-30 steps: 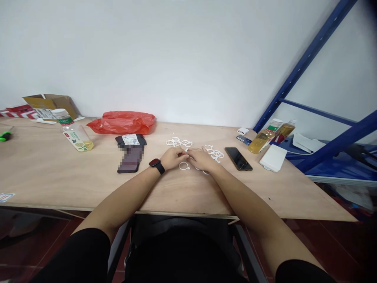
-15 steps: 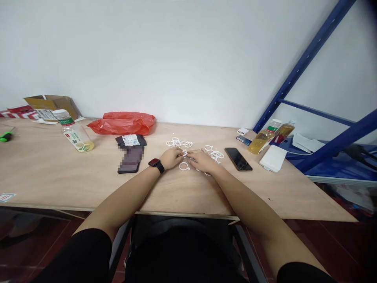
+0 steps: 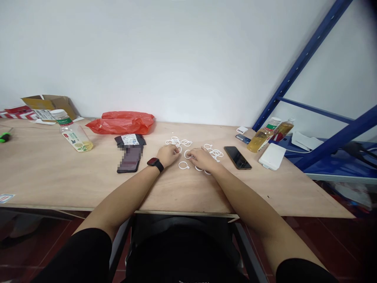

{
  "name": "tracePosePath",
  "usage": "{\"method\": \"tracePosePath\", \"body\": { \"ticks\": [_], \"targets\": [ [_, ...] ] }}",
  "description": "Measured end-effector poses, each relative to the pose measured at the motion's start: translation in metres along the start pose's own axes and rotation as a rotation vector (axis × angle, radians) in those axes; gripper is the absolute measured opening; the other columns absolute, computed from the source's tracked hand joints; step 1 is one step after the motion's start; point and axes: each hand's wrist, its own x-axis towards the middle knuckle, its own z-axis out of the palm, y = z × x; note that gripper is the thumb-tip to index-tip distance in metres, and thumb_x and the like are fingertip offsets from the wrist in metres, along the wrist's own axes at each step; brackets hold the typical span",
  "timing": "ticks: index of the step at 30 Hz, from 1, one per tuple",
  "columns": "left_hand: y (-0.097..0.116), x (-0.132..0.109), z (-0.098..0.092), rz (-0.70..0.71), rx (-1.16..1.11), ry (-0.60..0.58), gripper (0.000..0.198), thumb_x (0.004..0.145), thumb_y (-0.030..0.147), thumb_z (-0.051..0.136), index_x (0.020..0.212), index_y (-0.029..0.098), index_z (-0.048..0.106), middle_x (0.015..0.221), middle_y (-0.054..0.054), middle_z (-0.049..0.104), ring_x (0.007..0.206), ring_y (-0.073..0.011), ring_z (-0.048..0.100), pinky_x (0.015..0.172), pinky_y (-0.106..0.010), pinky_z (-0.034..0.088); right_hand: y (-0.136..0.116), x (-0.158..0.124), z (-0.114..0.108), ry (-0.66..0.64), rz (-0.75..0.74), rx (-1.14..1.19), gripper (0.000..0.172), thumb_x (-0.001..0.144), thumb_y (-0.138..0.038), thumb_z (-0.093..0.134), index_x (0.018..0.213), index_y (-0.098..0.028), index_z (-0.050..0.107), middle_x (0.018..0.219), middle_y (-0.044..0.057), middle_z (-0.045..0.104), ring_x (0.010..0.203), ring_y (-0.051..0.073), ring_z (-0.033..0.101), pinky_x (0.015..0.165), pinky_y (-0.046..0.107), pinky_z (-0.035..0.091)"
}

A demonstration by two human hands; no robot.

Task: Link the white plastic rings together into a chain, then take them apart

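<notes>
Several small white plastic rings lie on the wooden table, in one cluster ahead of my hands and another cluster to the right. My left hand, with a dark watch on the wrist, reaches to the near edge of the far cluster, fingers curled at a ring. My right hand rests on the table with its fingertips pinched on a white ring. A single ring lies between my wrists. More rings peek out beneath my right hand.
A black phone and a white box lie to the right, beside two bottles of yellow drink. On the left are a dark pouch, a red plastic bag, a bottle and a cardboard box. Blue shelving stands at right.
My hands, together a second ago over one ring, have parted. The left hand has moved forward to the far cluster while the right stays with a ring at its fingertips.
</notes>
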Motion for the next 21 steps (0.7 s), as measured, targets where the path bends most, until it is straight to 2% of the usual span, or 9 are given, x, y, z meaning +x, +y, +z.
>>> {"method": "tracePosePath", "body": {
  "ticks": [4,7,9,11,13,16,18,21],
  "targets": [
    [-0.003,-0.001,0.000,-0.047,0.096,0.023,0.012,0.077,0.033,0.068,0.078,0.021,0.069,0.085,-0.007,0.072,0.085,-0.0250,0.063,0.081,-0.036,0.048,0.002,0.003,-0.001,0.072,0.010,0.026,0.023,0.090,-0.018,0.052,0.106,-0.022,0.067,0.114,0.008,0.070,0.111,0.023,0.060,0.108,0.044,0.031],
    [-0.001,-0.001,-0.002,-0.053,0.075,0.063,0.020,0.078,0.034,0.068,0.091,0.020,0.070,0.102,-0.010,0.071,0.097,-0.0285,0.063,0.089,-0.042,0.047,0.001,0.003,-0.002,0.100,0.011,0.045,0.021,0.092,-0.018,0.050,0.104,-0.020,0.066,0.107,0.008,0.072,0.104,0.022,0.062,0.106,0.042,0.032],
    [0.003,-0.001,-0.005,0.023,0.006,0.102,0.034,0.078,0.033,0.069,0.110,0.019,0.067,0.117,-0.012,0.067,0.108,-0.0294,0.060,0.096,-0.044,0.046,0.000,0.002,-0.004,0.124,0.011,0.064,0.019,0.093,-0.019,0.048,0.104,-0.020,0.064,0.100,0.007,0.072,0.097,0.021,0.063,0.103,0.040,0.034],
    [0.007,-0.001,-0.008,0.169,-0.073,0.114,0.053,0.078,0.033,0.071,0.127,0.018,0.058,0.130,-0.014,0.060,0.119,-0.0290,0.056,0.103,-0.045,0.044,-0.002,0.001,-0.005,0.147,0.007,0.087,0.016,0.094,-0.020,0.048,0.104,-0.019,0.060,0.096,0.006,0.071,0.093,0.021,0.062,0.098,0.037,0.038],
    [0.012,-0.001,-0.010,0.312,-0.126,0.091,0.064,0.078,0.035,0.073,0.136,0.018,0.051,0.139,-0.015,0.054,0.127,-0.0288,0.051,0.108,-0.045,0.041,-0.004,0.000,-0.005,0.150,-0.010,0.109,0.013,0.094,-0.020,0.048,0.103,-0.019,0.058,0.098,0.007,0.070,0.094,0.021,0.061,0.092,0.034,0.041],
    [0.018,-0.002,-0.012,0.419,-0.159,0.008,0.050,0.085,0.034,0.068,0.131,0.019,0.056,0.134,-0.013,0.059,0.123,-0.0270,0.054,0.106,-0.043,0.042,-0.007,-0.001,-0.005,0.145,-0.038,0.141,0.013,0.092,-0.018,0.050,0.105,-0.020,0.056,0.103,0.007,0.069,0.098,0.021,0.061,0.088,0.032,0.043],
    [0.020,-0.002,-0.013,0.424,-0.171,-0.029,0.039,0.088,0.033,0.064,0.124,0.021,0.061,0.125,-0.011,0.065,0.116,-0.0253,0.059,0.102,-0.042,0.045,-0.008,-0.001,-0.005,0.160,-0.040,0.171,0.017,0.091,-0.018,0.052,0.107,-0.020,0.056,0.106,0.007,0.069,0.099,0.021,0.062,0.087,0.032,0.044],
    [0.020,-0.002,-0.015,0.402,-0.203,-0.006,0.037,0.088,0.035,0.065,0.123,0.022,0.062,0.122,-0.010,0.067,0.113,-0.0249,0.061,0.099,-0.042,0.047,-0.006,-0.001,-0.005,0.208,-0.021,0.207,0.022,0.091,-0.021,0.056,0.112,-0.021,0.056,0.112,0.007,0.069,0.103,0.021,0.063,0.090,0.032,0.044]
  ]
}}
